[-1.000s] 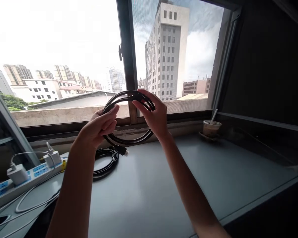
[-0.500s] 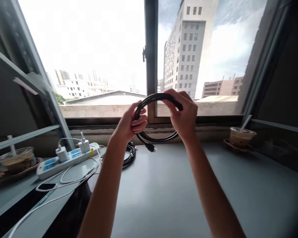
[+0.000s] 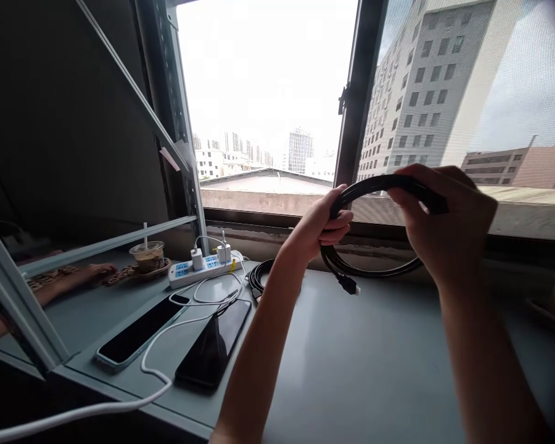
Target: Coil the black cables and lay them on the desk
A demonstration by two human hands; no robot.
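Both my hands hold a coiled black cable (image 3: 374, 268) up in front of the window. My left hand (image 3: 321, 225) is closed round the coil's left side. My right hand (image 3: 444, 225) is closed over its top right part. A plug end (image 3: 349, 285) hangs from the coil's bottom, above the grey desk (image 3: 351, 370).
A second black cable coil (image 3: 259, 277) lies on the desk behind my left arm. A white power strip (image 3: 198, 268) with chargers, white wires and two phones (image 3: 136, 333) (image 3: 215, 345) lie at the left. An iced drink cup (image 3: 147, 256) stands beyond; another person's arm (image 3: 50, 287) rests there.
My view has swung left, so my hands and the coil now sit right of centre. Two phones and another person's arm have come into view. Both hands keep their grip on the coil.
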